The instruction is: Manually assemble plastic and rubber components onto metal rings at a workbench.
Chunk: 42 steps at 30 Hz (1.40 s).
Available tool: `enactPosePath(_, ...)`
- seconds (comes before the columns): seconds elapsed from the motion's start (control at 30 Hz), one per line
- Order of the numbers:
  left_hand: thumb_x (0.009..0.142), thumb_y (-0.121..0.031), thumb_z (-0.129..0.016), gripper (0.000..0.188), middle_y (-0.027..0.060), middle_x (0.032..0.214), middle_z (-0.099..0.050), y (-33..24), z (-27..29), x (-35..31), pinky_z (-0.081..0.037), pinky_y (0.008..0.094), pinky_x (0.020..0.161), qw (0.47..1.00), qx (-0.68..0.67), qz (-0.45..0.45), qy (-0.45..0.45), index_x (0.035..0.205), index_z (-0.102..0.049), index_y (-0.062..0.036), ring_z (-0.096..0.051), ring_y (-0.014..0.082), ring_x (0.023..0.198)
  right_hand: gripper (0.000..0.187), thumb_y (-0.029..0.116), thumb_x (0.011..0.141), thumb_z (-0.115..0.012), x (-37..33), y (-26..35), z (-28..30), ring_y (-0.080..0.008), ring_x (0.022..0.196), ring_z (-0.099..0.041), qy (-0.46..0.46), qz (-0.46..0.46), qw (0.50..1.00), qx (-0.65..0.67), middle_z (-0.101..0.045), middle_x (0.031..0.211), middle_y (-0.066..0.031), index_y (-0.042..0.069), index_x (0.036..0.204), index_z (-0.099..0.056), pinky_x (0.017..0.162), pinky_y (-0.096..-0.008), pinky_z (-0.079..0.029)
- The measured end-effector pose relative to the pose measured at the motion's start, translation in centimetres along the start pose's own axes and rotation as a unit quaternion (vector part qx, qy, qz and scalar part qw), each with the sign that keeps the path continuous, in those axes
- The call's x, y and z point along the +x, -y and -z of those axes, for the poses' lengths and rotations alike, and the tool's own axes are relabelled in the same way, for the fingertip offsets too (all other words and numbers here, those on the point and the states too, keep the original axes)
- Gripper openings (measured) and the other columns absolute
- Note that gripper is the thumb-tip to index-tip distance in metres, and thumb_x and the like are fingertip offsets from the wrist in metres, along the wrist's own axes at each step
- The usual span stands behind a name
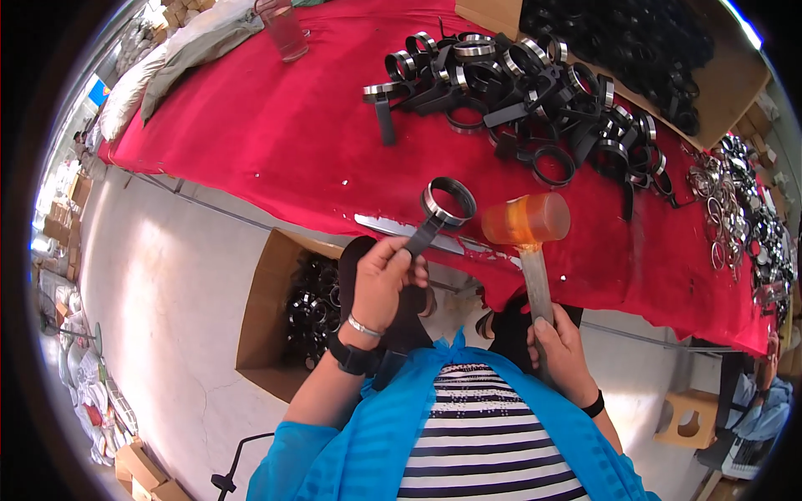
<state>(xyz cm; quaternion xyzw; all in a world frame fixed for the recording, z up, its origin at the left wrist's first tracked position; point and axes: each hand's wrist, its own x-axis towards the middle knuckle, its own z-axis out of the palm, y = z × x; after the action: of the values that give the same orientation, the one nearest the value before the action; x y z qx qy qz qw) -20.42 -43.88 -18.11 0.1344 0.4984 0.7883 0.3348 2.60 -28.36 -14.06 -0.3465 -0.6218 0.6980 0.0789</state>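
In my left hand is a black ring with a straight handle and a silver band round the ring. My fingers pinch the handle, and the ring end is over the near edge of the red-covered table. My right hand grips the pale shaft of a mallet, whose translucent amber head is raised just right of the ring, apart from it. Under the ring, a shiny metal strip lies along the table edge. Beyond both hands sits a heap of similar banded rings with handles.
An open carton of black parts stands at the far right, near loose metal rings. Another carton with ringed parts is on the floor left of my legs. A glass mug stands far left. Another person's sleeve shows at right.
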Motion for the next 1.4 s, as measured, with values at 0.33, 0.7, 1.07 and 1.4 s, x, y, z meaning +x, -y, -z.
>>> enactPosePath(0.33, 0.097, -0.023, -0.045, 0.025, 0.0051, 0.081, -0.060, 4.3, 1.4, -0.2, -0.046, 0.0246, 0.071, 0.977, 0.207, 0.002, 0.052, 0.092, -0.057, -0.0012, -0.056, 0.0114, 0.078, 0.042, 0.025, 0.093, -0.048, -1.0, 1.5, -0.9, -0.0069, 0.058, -0.050, 0.041, 0.049, 0.992, -0.111, -0.054, 0.075, -0.0028, 0.001, 0.127, -0.044, 0.050, -0.0213, -0.041)
enactPosePath(0.7, 0.097, -0.028, -0.044, 0.031, 0.0019, 0.069, -0.053, 4.9, 1.8, 0.7, -0.043, 0.0242, 0.064, 0.975, 0.195, -0.061, 0.083, 0.081, -0.052, -0.0029, -0.051, 0.0103, 0.067, 0.044, 0.022, 0.092, -0.050, -1.3, 2.0, -1.6, -0.0102, 0.058, -0.055, 0.012, 0.130, 0.951, -0.279, -0.057, 0.072, -0.0054, -0.002, 0.129, -0.042, 0.052, -0.0245, -0.044)
enactPosePath(1.07, 0.096, -0.027, -0.048, 0.028, 0.0000, 0.069, -0.051, 4.5, 1.0, 0.4, -0.042, 0.0231, 0.060, 0.972, 0.215, -0.069, 0.063, 0.080, -0.051, -0.0037, -0.051, 0.0077, 0.063, 0.043, 0.022, 0.093, -0.049, 0.0, 6.6, -4.3, -0.0110, 0.063, -0.057, 0.052, 0.167, 0.943, -0.282, -0.058, 0.075, -0.0075, -0.001, 0.128, -0.043, 0.057, -0.0248, -0.047)
enactPosePath(1.4, 0.095, -0.029, -0.047, 0.029, -0.0006, 0.068, -0.051, 4.1, 1.5, 0.4, -0.041, 0.0219, 0.058, 0.964, 0.256, -0.054, 0.057, 0.080, -0.052, -0.0046, -0.048, 0.0069, 0.062, 0.040, 0.015, 0.091, -0.050, 1.8, 9.1, -5.6, -0.0082, 0.056, -0.051, 0.038, 0.290, 0.941, -0.171, -0.055, 0.073, -0.0046, 0.001, 0.128, -0.044, 0.052, -0.0225, -0.043)
